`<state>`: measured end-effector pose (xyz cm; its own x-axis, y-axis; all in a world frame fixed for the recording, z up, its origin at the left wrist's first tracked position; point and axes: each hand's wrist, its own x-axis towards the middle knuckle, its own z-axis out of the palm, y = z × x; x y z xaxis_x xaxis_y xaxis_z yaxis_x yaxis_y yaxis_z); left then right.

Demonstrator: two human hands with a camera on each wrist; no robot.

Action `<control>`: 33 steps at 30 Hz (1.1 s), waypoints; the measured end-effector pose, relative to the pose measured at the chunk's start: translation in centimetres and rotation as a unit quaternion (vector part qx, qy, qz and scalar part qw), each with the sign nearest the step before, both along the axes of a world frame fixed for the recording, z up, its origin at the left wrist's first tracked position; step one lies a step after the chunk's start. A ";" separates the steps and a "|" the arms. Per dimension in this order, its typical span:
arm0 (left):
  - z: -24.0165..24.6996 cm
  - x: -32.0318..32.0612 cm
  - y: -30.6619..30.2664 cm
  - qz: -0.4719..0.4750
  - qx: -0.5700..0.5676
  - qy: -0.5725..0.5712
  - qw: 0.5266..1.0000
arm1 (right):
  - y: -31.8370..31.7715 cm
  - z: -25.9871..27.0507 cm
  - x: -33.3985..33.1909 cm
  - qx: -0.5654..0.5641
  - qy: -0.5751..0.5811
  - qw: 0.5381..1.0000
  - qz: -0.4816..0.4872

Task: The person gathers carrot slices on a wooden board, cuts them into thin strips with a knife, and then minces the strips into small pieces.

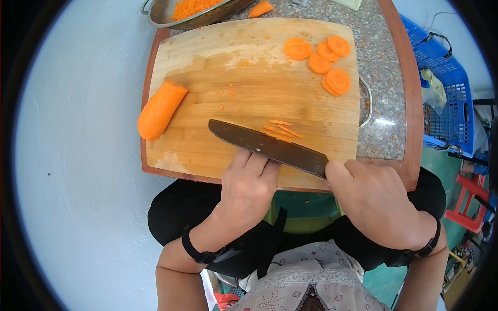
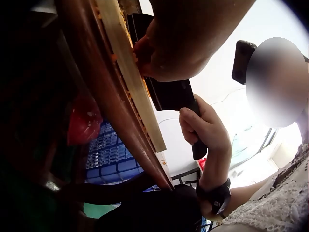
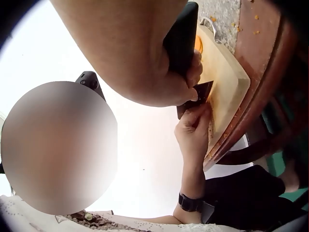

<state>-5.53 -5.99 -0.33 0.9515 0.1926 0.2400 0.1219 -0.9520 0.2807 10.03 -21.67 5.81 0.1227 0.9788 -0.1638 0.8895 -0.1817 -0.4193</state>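
My right hand (image 1: 376, 202) grips the handle of a dark, wide-bladed knife (image 1: 270, 149), whose blade slants over the near part of a wooden cutting board (image 1: 207, 78). Beside the blade's near face is my left hand (image 1: 248, 189), fingers bent, with the tips hidden behind the blade. Whatever lies under those fingertips cannot be seen. Thin carrot strips (image 1: 285, 129) lie along the blade's far edge. In the right wrist view the right hand (image 3: 186, 87) wraps the black handle (image 3: 182, 41), close to the left hand (image 3: 193, 133) at the board.
A large carrot piece (image 1: 162, 111) lies at the board's left edge. Several round carrot slices (image 1: 320, 63) are at its far right. Behind the board stand a metal pan of shredded carrot (image 1: 192, 8) and a carrot end (image 1: 261, 8). A blue basket (image 1: 446, 98) is beyond the table's right edge.
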 end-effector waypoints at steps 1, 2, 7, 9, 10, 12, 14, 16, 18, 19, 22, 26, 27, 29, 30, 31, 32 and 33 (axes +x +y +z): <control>0.0 0.0 0.0 0.001 -0.001 -0.004 1.000 | -0.1 0.2 0.1 -0.005 -0.008 1.000 0.004; -0.1 0.0 -0.1 0.002 -0.002 -0.008 1.000 | -0.1 0.2 0.2 -0.007 -0.012 1.000 0.008; -0.1 0.0 0.0 0.004 -0.015 -0.019 1.000 | 0.4 0.6 0.6 -0.040 -0.041 0.998 0.026; -0.1 0.0 0.1 0.004 -0.017 -0.023 1.000 | 1.4 0.2 0.6 -0.027 -0.018 0.999 0.024; -0.1 0.0 0.2 0.001 -0.027 -0.021 0.999 | 1.8 0.0 0.4 -0.019 -0.007 1.000 0.020; -0.1 -0.1 0.3 -0.012 -0.042 -0.019 0.999 | 2.9 -0.5 -0.6 -0.051 0.004 0.999 0.004; 0.0 0.0 0.2 -0.007 -0.023 -0.015 1.000 | 3.1 -0.6 -0.6 -0.064 0.034 0.997 -0.027; 0.2 0.1 0.1 -0.002 -0.007 -0.015 1.000 | 3.1 -0.7 0.1 -0.063 0.086 0.992 -0.068; 0.3 0.3 0.0 0.005 0.003 -0.015 1.000 | 2.7 -0.5 0.8 -0.028 0.094 0.992 -0.081; 0.2 0.3 0.0 0.006 0.007 -0.018 1.000 | 2.4 -0.3 1.1 -0.012 0.097 0.992 -0.085; 0.0 0.2 0.1 0.005 0.016 -0.020 1.000 | 1.4 0.2 0.9 -0.016 0.063 0.996 -0.062; 0.1 0.1 0.2 -0.002 0.012 -0.010 1.000 | 0.5 0.3 0.2 -0.034 0.020 0.999 -0.025; 0.1 0.2 0.1 -0.003 0.014 -0.012 1.000 | 0.3 0.2 0.3 -0.026 0.014 0.999 -0.013; -0.2 0.2 0.1 -0.001 0.018 -0.018 1.000 | -0.1 0.2 0.5 -0.020 0.004 1.000 -0.001; -0.3 0.1 0.1 0.000 0.020 -0.021 1.000 | -0.2 0.6 0.5 -0.023 0.001 1.000 -0.001; -0.3 0.1 0.1 0.000 0.018 -0.022 1.000 | -0.3 0.8 0.5 -0.026 -0.002 1.000 0.001; -0.2 0.1 0.1 0.000 0.015 -0.022 1.000 | -0.4 1.0 0.6 -0.027 -0.005 1.000 -0.001; -0.1 0.1 0.1 0.001 0.012 -0.023 1.000 | -0.6 1.2 0.6 -0.028 -0.008 1.000 -0.003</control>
<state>-5.40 -5.85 -0.41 0.9390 0.1882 0.2878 0.1117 -0.9585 0.2624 10.59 -22.28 6.99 0.1309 0.9674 -0.2168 0.8952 -0.2093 -0.3934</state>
